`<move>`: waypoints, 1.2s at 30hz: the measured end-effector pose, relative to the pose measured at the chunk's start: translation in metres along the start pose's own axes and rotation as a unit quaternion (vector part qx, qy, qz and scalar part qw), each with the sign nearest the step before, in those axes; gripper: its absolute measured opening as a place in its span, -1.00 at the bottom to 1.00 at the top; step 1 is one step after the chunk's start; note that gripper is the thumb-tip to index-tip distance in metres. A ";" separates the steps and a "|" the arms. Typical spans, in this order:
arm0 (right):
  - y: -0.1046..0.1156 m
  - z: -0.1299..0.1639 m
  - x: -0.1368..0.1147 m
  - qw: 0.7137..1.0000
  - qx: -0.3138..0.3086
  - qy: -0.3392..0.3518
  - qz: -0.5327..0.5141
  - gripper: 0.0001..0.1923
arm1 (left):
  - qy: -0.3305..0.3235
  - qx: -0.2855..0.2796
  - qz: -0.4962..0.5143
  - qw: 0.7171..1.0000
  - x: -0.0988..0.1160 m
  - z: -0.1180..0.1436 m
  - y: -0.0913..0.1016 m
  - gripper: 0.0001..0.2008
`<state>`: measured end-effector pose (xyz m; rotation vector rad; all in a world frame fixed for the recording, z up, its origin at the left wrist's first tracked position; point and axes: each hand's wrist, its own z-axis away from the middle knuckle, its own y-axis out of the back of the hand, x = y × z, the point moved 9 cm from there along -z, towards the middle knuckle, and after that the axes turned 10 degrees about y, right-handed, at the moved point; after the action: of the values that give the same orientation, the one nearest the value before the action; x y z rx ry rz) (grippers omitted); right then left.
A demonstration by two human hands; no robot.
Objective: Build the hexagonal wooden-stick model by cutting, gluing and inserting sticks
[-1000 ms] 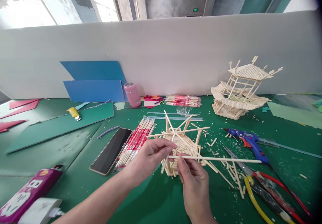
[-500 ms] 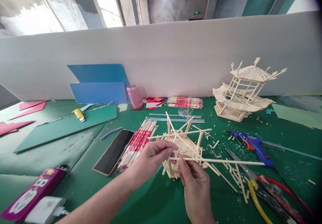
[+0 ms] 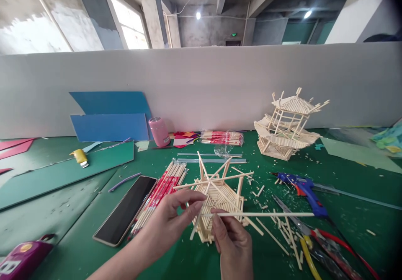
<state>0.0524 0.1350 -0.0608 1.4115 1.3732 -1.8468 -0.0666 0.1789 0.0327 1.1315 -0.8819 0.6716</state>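
Right hand at lower centre, I pinch a long thin stick near its left end, so it points across towards the right of the frame. At my left hand, thumb and forefinger are narrowly parted; I cannot tell whether they touch the stick framework just beyond, standing centre-low on the green bench. Left of it lie wrapped sticks and a phone; at right, a blue glue gun. Upper right stands a tiered stick model.
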 end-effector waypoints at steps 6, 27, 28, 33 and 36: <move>-0.001 0.001 0.001 0.999 0.024 0.001 -0.024 -0.76 | -0.112 0.034 -0.129 0.985 0.037 0.009 0.004 -0.84; -0.006 0.000 -0.012 0.997 -0.066 0.008 0.037 -0.80 | -0.156 -0.115 -0.275 0.942 0.075 -0.005 -0.028 -0.78; -0.008 0.000 -0.015 0.996 -0.078 0.018 0.037 -0.78 | -0.167 -0.126 -0.284 0.936 0.078 -0.004 -0.033 -0.79; -0.008 -0.004 -0.022 0.994 -0.084 0.050 0.041 -0.68 | -0.227 -0.146 -0.355 0.895 0.085 0.004 -0.062 -0.82; -0.007 -0.005 -0.023 0.994 -0.078 0.058 0.041 -0.72 | -0.234 -0.119 -0.407 0.875 0.086 0.006 -0.073 -0.83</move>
<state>0.0579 0.1375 -0.0373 1.4916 1.4591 -1.5920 0.0356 0.1531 0.0731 1.3187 -0.7554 -0.4166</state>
